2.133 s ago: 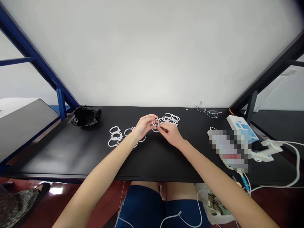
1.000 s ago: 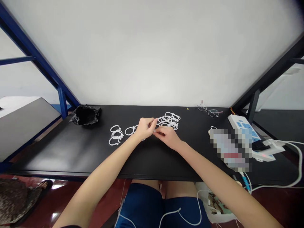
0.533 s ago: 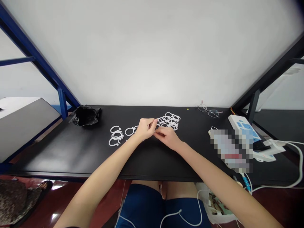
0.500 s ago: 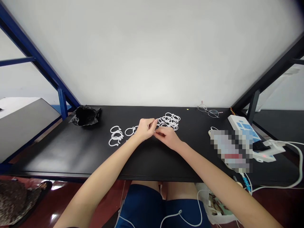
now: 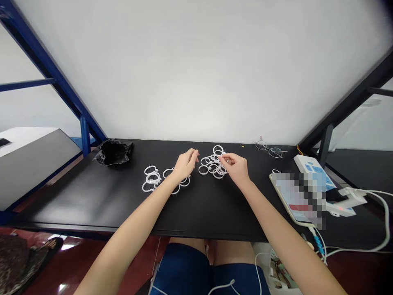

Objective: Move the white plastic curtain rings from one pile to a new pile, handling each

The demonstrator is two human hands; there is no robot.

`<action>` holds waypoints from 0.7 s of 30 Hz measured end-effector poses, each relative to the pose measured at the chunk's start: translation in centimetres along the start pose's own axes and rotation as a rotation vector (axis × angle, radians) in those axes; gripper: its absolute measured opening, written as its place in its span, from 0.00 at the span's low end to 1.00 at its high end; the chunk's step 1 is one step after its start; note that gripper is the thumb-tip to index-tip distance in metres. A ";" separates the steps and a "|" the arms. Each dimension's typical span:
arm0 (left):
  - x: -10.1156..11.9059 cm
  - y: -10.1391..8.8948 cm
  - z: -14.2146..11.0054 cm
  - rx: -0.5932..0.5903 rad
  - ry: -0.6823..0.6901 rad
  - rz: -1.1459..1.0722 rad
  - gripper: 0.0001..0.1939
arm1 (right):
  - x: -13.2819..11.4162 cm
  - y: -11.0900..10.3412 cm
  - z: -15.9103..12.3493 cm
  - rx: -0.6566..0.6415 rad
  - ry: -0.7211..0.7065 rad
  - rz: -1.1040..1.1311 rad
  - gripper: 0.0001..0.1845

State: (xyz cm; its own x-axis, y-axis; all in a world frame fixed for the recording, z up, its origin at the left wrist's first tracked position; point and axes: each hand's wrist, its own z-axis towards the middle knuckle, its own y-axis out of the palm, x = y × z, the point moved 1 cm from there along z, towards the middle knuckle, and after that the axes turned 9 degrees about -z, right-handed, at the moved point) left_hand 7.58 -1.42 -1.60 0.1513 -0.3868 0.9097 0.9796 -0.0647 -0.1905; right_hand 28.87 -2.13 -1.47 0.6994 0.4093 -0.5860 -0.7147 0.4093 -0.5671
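Several white plastic rings (image 5: 211, 164) lie in a loose pile on the black table (image 5: 92, 192). My right hand (image 5: 237, 167) sits at the pile's right side, thumb and fingers pinched on one white ring at the pile's edge. My left hand (image 5: 185, 162) hovers just left of the pile, fingers loosely bent and slightly apart, with nothing in them. More white rings (image 5: 177, 184) lie under my left wrist. A further small cluster of rings (image 5: 151, 178) lies farther left.
A crumpled black bag (image 5: 113, 150) lies at the back left. Eyeglasses (image 5: 270, 149) rest at the back right. A tablet-like device (image 5: 296, 196), a white power strip (image 5: 313, 167) and white cables (image 5: 377, 213) crowd the right end. Blue frame posts stand at the left.
My hands were together working one ring at the pile's near edge. They have now parted: the left stays left of the pile, the right has moved to its right side onto another ring.
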 end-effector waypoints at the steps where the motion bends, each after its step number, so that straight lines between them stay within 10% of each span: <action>1: -0.1 -0.1 0.1 0.008 -0.008 -0.020 0.15 | 0.4 0.0 0.1 -0.008 0.010 -0.019 0.14; 11: -0.7 -3.6 1.8 -0.002 -0.046 -0.129 0.12 | 1.4 0.5 0.0 -0.150 0.055 -0.162 0.12; 21: -0.9 -7.0 1.3 -0.397 -0.303 0.110 0.12 | 0.1 0.1 -0.2 -0.013 0.026 -0.076 0.16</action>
State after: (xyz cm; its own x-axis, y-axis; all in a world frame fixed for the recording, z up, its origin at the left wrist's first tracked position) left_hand 0.74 0.52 -0.59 0.3399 -0.1305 0.9314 0.8389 -0.4057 -0.3630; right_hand 28.85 -2.19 -1.69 0.7515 0.3555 -0.5557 -0.6595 0.4276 -0.6183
